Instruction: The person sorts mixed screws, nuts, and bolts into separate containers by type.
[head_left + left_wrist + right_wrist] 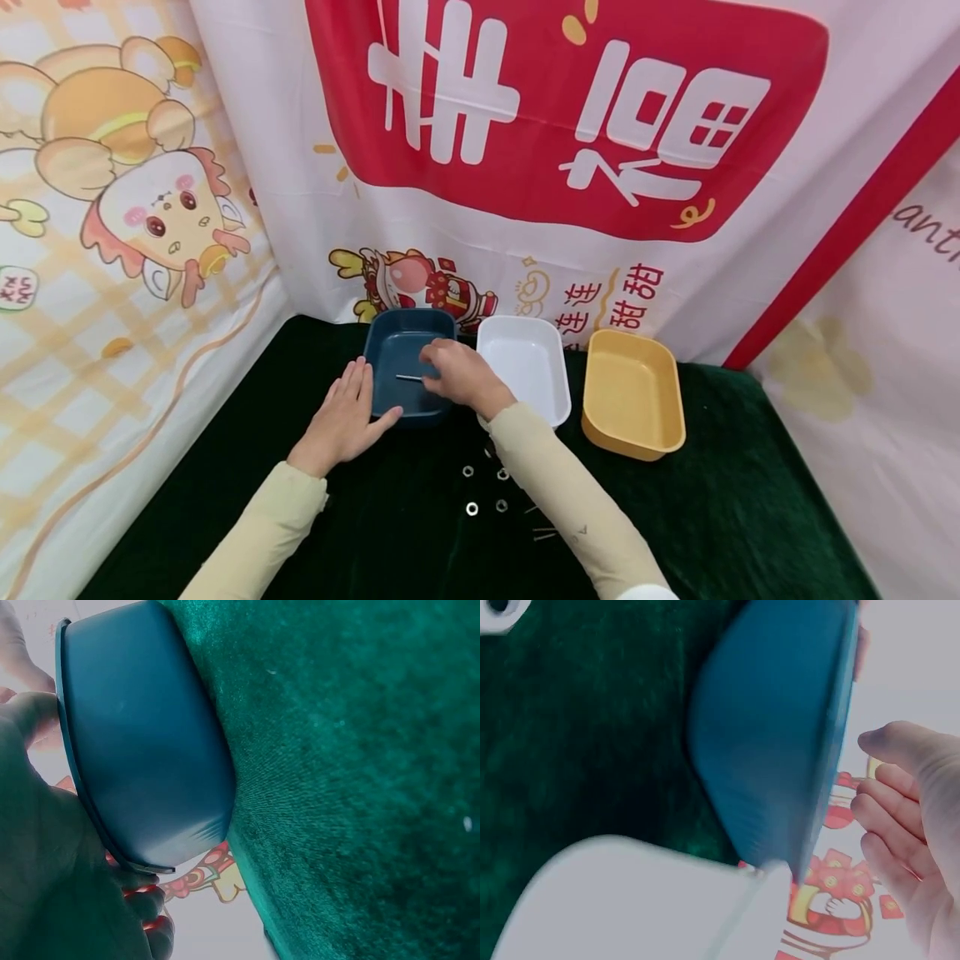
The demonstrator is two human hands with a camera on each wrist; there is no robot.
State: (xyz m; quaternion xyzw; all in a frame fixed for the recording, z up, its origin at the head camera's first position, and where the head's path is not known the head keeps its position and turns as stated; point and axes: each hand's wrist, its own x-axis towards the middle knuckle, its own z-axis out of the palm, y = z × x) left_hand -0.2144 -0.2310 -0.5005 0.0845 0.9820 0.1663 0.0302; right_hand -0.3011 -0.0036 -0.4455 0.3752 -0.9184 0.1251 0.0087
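Observation:
A dark blue tray (386, 350) stands at the back left of the table. My left hand (341, 421) rests along its left rim, fingers extended and thumb at the near corner. In the left wrist view the tray's outer wall (142, 742) fills the middle. My right hand (461, 375) is over the tray's right part, fingers loosely bent. A thin metal rod (408, 378), its ends not clear, shows inside the tray beside the fingertips. In the right wrist view a gap separates thumb and fingers of the right hand (922, 802), and nothing shows between them.
A white tray (525, 358) and a yellow tray (633, 392) stand to the right of the blue one. Several metal nuts (472, 508) and a few thin nail-like pieces (543, 533) lie on the green cloth (750, 500) near the right forearm. Printed curtains (450, 200) hang behind.

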